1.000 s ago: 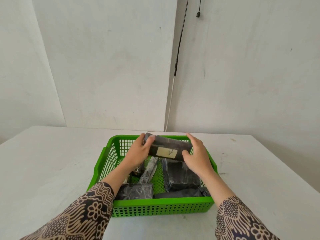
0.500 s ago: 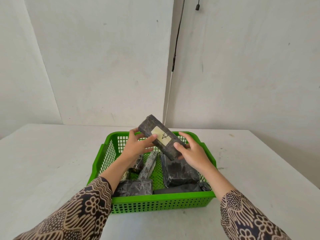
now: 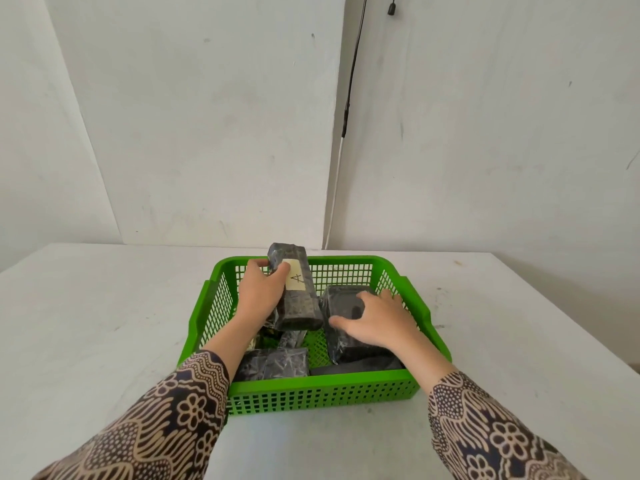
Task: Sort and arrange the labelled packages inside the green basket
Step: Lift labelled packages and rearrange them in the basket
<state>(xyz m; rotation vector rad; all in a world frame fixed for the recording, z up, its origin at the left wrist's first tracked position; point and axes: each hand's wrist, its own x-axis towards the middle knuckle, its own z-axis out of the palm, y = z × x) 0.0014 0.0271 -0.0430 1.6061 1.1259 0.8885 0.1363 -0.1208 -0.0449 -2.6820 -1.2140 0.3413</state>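
Observation:
A green plastic basket (image 3: 427, 313) sits on the white table and holds several dark wrapped packages. My left hand (image 3: 259, 296) grips a long dark package with a pale label marked "A" (image 3: 297, 296), held lengthwise and tilted over the basket's left half. My right hand (image 3: 379, 318) lies with fingers spread on a square dark package (image 3: 343, 303) in the right half; whether it grips it is unclear. Another dark package (image 3: 277, 365) lies at the front left, and a flat one (image 3: 356, 367) along the front wall.
The white table (image 3: 104, 323) spreads wide on both sides of the basket. A plain wall stands right behind it, with a black cable (image 3: 353, 74) hanging down the corner.
My right hand let go of the "A" package and dropped onto the square package. My left hand alone turned the "A" package lengthwise and lowered it toward the basket's left side.

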